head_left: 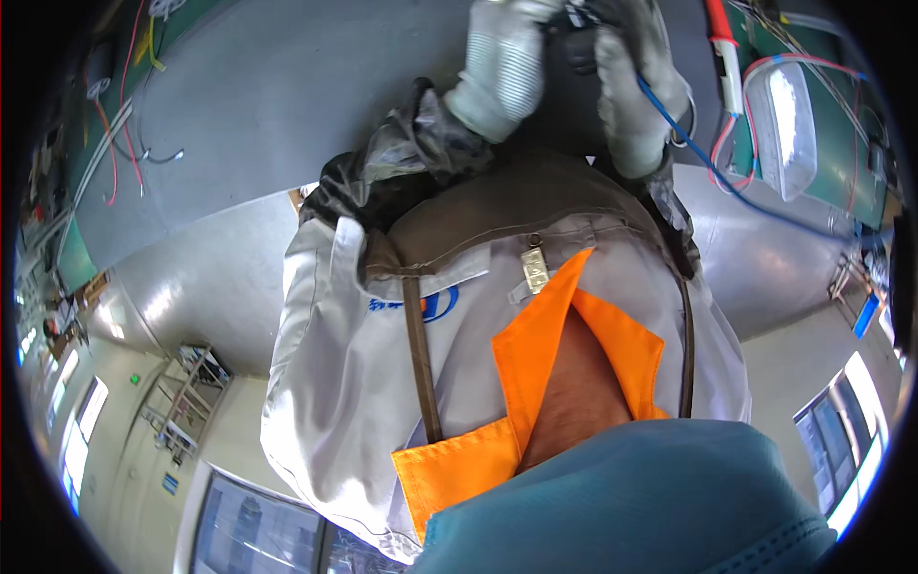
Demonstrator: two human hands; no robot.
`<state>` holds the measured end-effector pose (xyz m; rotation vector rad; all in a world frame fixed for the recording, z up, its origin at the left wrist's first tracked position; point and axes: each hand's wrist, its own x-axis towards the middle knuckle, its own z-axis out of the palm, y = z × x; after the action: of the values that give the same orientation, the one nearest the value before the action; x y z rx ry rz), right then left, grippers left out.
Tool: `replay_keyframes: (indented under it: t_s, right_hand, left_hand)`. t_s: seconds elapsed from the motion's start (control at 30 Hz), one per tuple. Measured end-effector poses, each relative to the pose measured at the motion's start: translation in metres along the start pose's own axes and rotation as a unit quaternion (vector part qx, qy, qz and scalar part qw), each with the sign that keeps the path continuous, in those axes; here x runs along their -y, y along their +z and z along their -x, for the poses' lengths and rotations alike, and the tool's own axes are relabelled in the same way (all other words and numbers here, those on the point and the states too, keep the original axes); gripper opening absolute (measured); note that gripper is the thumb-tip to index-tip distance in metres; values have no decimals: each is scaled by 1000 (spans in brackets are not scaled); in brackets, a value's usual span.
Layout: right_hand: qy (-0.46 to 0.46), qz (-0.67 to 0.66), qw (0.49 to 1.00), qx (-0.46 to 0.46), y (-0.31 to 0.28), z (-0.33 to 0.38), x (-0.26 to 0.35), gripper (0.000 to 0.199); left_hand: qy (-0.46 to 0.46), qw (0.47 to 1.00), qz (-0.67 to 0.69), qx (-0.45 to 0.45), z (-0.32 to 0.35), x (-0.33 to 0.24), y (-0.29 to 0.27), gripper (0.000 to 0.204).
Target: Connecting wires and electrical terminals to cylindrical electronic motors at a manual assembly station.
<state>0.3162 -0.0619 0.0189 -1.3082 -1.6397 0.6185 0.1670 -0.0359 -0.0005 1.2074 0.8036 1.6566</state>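
At the top edge, my left hand and my right hand, both in pale gloves with ribbed cuffs, are close together over a dark grey work surface. Between them is a small black part with a shiny metallic bit at its upper end. The fingers of both hands curl around this part, though the frame edge cuts off some fingertips. A blue cable comes out beside my right hand and trails down to the right.
Right of my hands lie a red-and-white rod-shaped tool and a translucent plastic box, with red wire looped beside them. Loose red wires and pale strands lie at the left. Green matting shows at the right.
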Motion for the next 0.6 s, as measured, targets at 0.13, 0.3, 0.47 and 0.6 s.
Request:
replay_keyframes:
  t_s: [0.13, 0.3, 0.47, 0.6]
  right_hand:
    - [-37, 102, 983, 145, -52, -21, -35, 67]
    - [166, 506, 845, 55, -134, -43, -132, 46]
    - [70, 189, 979, 11, -120, -69, -164, 49]
    - [165, -107, 975, 101, -56, -132, -123, 50]
  left_hand:
    - [-207, 970, 96, 83, -1, 30, -27, 35]
    - [-338, 868, 362, -48, 6, 48, -43, 28]
    - [-326, 917, 232, -18, 3, 41, -40, 24]
    - [-339, 884, 317, -53, -4, 30, -37, 29]
